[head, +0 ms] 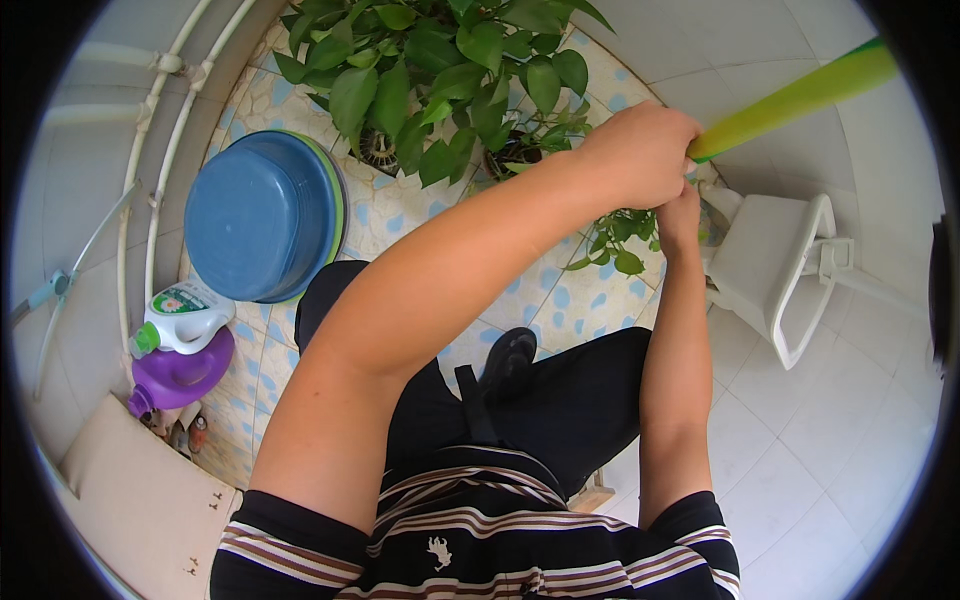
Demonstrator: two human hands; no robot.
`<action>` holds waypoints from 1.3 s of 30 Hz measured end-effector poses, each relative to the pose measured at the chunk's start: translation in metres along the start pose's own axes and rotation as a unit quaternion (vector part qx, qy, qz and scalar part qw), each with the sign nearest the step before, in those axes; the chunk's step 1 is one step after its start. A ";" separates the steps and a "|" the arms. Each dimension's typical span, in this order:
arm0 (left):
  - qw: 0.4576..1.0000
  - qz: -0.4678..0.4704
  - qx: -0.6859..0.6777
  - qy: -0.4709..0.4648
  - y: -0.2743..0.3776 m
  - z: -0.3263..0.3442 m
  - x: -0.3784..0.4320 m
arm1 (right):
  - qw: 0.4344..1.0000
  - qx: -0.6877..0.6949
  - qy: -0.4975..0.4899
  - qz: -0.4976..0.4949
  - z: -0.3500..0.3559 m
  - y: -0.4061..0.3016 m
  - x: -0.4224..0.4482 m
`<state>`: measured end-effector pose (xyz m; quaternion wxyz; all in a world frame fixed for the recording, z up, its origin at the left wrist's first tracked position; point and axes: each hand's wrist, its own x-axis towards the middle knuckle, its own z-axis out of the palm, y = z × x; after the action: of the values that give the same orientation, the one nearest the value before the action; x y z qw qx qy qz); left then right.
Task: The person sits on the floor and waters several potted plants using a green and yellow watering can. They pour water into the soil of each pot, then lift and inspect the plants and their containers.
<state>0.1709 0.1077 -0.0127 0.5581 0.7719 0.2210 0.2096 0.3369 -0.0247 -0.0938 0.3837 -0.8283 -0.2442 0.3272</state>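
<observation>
My left hand (pixel 641 154) reaches across to the right, its fingers closed around the near end of a long yellow-green object (pixel 795 101). This object slants towards the upper right, looks blurred, and its exact kind is unclear. Just below, my right hand (pixel 679 217) meets the underside of the left hand. Its fingers are mostly hidden, so I cannot tell whether it grips the object too. Green leafy potted plants (pixel 450 82) stand on the floor beyond my left forearm. A smaller trailing plant (pixel 622 240) shows between my arms.
Upturned nested basins, a blue one (pixel 247 217) outermost, sit by the left wall. Near them are a white bottle (pixel 191 315), a purple bottle (pixel 187 367) and white pipes (pixel 157 135). A white plastic fixture (pixel 765 262) juts out at right. Patterned tiles (pixel 547 292) cover the floor.
</observation>
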 end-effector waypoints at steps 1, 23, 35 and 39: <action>1.000 0.001 -0.006 0.003 0.000 0.000 0.000 | 1.000 -0.020 0.014 -0.007 0.002 -0.005 -0.003; 0.999 0.003 -0.051 0.005 -0.008 -0.001 0.002 | 0.998 -0.020 0.059 0.004 0.007 -0.016 -0.002; 0.999 0.010 -0.049 0.012 -0.005 0.010 0.006 | 0.990 -0.019 0.140 0.018 -0.012 0.010 0.017; 0.999 0.023 -0.029 0.015 -0.009 0.007 0.005 | 0.991 0.029 0.128 -0.001 -0.017 0.025 0.025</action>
<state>0.1781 0.1074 -0.0225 0.5722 0.7569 0.2047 0.2402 0.3696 -0.0314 -0.1138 0.4358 -0.8518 -0.1840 0.2251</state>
